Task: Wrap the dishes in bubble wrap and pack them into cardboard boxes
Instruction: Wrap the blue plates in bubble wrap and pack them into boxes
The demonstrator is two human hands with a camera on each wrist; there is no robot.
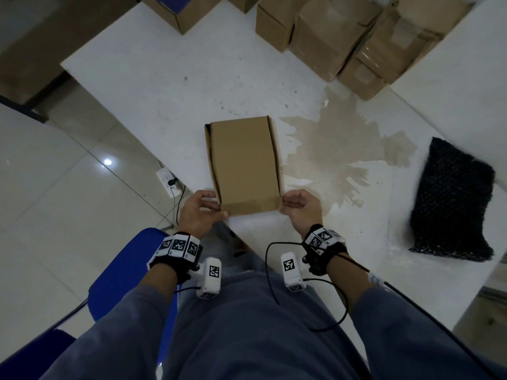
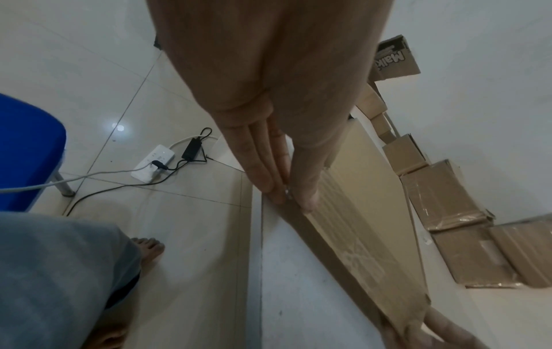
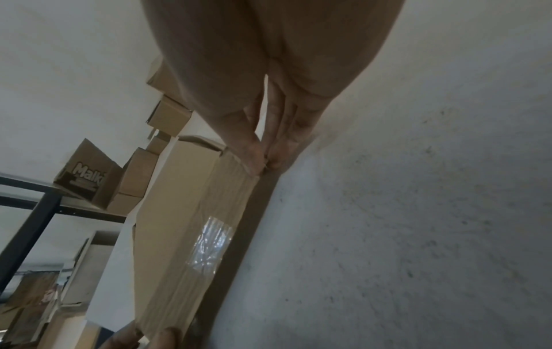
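A flat brown cardboard box (image 1: 244, 160) lies on the white table (image 1: 153, 78) right in front of me, its lid folded down. My left hand (image 1: 204, 211) pinches the near left corner of the front flap, thumb against fingers (image 2: 269, 179). On the near right corner my right hand (image 1: 297, 205) pinches the same way, its fingertips (image 3: 254, 158) on the box edge (image 3: 191, 236). The box front (image 2: 358, 212) has a patch of clear tape. A folded piece of black bubble wrap (image 1: 452, 201) lies to the right. No dish is in sight.
Several closed cardboard boxes (image 1: 343, 37) stand along the table's far edge. A tan stain (image 1: 343, 149) spreads right of the box. The table edge runs close to my left hand. Below it are a power strip (image 1: 167, 179) with cables and a blue chair (image 1: 123, 270).
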